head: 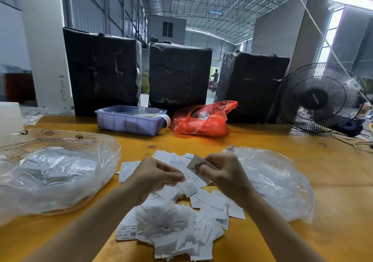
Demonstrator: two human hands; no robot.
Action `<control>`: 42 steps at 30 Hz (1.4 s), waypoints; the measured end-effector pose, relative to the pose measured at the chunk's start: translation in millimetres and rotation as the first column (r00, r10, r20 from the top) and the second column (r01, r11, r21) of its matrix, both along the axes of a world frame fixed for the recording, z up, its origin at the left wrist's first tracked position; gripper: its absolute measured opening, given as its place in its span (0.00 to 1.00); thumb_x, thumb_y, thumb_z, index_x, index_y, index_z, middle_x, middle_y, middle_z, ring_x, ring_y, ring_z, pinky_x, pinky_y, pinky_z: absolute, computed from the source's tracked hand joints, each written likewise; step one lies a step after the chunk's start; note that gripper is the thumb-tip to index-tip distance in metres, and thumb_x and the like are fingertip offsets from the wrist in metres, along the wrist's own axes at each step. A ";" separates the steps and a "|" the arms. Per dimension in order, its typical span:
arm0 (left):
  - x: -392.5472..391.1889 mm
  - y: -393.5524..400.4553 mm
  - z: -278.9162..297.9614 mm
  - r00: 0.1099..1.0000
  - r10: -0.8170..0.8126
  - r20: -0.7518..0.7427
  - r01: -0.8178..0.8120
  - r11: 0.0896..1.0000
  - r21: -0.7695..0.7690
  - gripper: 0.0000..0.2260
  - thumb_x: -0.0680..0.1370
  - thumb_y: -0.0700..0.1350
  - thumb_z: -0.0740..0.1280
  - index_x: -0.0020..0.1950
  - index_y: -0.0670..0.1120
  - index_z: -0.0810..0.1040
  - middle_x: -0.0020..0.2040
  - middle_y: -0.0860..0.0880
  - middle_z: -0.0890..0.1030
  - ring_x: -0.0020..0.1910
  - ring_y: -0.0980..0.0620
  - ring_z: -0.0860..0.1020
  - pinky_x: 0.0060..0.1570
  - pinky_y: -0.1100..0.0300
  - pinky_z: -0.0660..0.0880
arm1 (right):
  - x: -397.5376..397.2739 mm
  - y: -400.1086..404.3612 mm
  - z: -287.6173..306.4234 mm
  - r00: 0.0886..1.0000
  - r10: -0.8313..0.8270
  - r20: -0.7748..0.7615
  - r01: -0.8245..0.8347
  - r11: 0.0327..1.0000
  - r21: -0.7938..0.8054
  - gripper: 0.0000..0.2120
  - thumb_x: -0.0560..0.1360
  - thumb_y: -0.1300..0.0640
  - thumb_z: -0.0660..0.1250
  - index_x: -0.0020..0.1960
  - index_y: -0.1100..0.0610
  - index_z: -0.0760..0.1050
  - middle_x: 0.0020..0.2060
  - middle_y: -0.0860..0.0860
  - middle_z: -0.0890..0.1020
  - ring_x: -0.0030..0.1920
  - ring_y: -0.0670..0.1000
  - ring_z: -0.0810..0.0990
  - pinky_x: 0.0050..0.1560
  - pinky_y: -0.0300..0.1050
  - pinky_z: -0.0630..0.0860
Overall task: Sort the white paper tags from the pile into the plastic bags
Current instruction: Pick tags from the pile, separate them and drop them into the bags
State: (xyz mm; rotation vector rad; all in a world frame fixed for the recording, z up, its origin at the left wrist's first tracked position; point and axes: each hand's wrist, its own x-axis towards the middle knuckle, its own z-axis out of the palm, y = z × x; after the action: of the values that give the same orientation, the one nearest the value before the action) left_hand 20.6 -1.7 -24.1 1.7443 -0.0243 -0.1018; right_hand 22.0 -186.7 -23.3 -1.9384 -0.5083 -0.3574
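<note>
A pile of white paper tags (173,227) lies spread on the yellow table between my forearms, some printed XS. My right hand (224,173) holds a small stack of tags (196,164), the top one marked S, pinched between thumb and fingers. My left hand (155,176) hovers over the pile with thumb and fingers pinching the edge of a single tag (188,187). A large clear plastic bag (54,173) with tags inside lies at the left. Another clear plastic bag (278,183) with a few tags lies at the right.
A purple plastic bin (129,121) and a red plastic bag (203,120) sit at the back of the yellow table (333,171). Three black wrapped bales (179,74) stand behind them. A black fan (319,98) stands at the back right.
</note>
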 end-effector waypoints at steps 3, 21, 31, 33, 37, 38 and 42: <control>-1.1 -0.8 1.0 1.000 -0.019 -0.002 0.019 1.000 0.018 0.06 0.66 0.38 0.78 0.40 0.40 0.85 0.33 0.47 0.83 0.28 0.60 0.78 0.30 0.65 0.66 | -2.1 1.8 -2.2 1.000 0.017 -0.003 -0.017 0.994 -0.107 0.08 0.71 0.64 0.69 0.34 0.56 0.78 0.27 0.50 0.77 0.29 0.47 0.71 0.31 0.44 0.68; -4.0 -0.4 3.9 0.998 -0.057 -0.005 0.057 0.997 0.055 0.03 0.65 0.38 0.78 0.36 0.43 0.85 0.31 0.48 0.83 0.27 0.61 0.77 0.26 0.68 0.66 | -0.7 -0.1 -2.0 1.000 0.003 -0.010 -0.003 0.999 -0.038 0.05 0.71 0.64 0.70 0.37 0.60 0.80 0.31 0.56 0.80 0.32 0.50 0.74 0.34 0.47 0.70; -4.1 -0.5 3.6 0.999 -0.052 -0.006 0.052 0.996 0.070 0.05 0.65 0.39 0.78 0.37 0.42 0.86 0.33 0.46 0.83 0.28 0.60 0.77 0.31 0.65 0.67 | -0.8 1.7 -3.6 1.000 -0.007 0.022 0.009 0.993 -0.121 0.05 0.71 0.64 0.70 0.38 0.65 0.81 0.30 0.55 0.77 0.29 0.49 0.71 0.31 0.45 0.67; -4.0 -0.2 3.7 0.999 -0.052 -0.007 0.052 0.996 0.071 0.04 0.65 0.39 0.78 0.38 0.42 0.86 0.33 0.46 0.83 0.28 0.60 0.77 0.31 0.65 0.67 | -0.7 1.6 -3.0 1.000 -0.005 0.016 0.007 0.995 -0.104 0.05 0.71 0.64 0.70 0.38 0.66 0.81 0.29 0.55 0.77 0.29 0.49 0.71 0.31 0.44 0.66; -4.7 -1.1 4.3 0.999 -0.054 -0.005 0.054 0.995 0.078 0.04 0.65 0.40 0.78 0.37 0.42 0.86 0.34 0.45 0.83 0.28 0.60 0.77 0.33 0.64 0.67 | -1.0 1.8 -3.5 1.000 0.001 0.023 0.003 0.989 -0.150 0.05 0.71 0.64 0.70 0.38 0.66 0.81 0.28 0.52 0.76 0.28 0.47 0.70 0.30 0.44 0.66; -4.8 -1.5 4.4 0.999 -0.054 -0.005 0.055 0.995 0.081 0.04 0.65 0.40 0.78 0.37 0.43 0.86 0.34 0.45 0.83 0.28 0.60 0.77 0.34 0.63 0.67 | -1.1 1.7 -3.7 1.000 0.002 0.020 0.001 0.987 -0.158 0.05 0.71 0.64 0.70 0.39 0.66 0.81 0.28 0.51 0.77 0.28 0.47 0.70 0.30 0.44 0.67; -4.5 -1.1 4.6 0.999 -0.054 -0.008 0.055 0.995 0.081 0.05 0.65 0.40 0.78 0.38 0.42 0.86 0.35 0.45 0.84 0.28 0.60 0.77 0.34 0.63 0.68 | -1.4 1.2 -2.8 1.000 0.010 0.002 -0.010 0.991 -0.133 0.05 0.71 0.65 0.70 0.39 0.68 0.80 0.29 0.55 0.77 0.29 0.49 0.70 0.31 0.45 0.66</control>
State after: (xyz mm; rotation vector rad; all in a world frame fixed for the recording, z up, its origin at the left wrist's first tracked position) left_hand 16.1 -2.8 -19.5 1.8252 -0.0643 -0.1494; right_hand 20.6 -185.5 -26.0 -2.0640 -0.5554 -0.3266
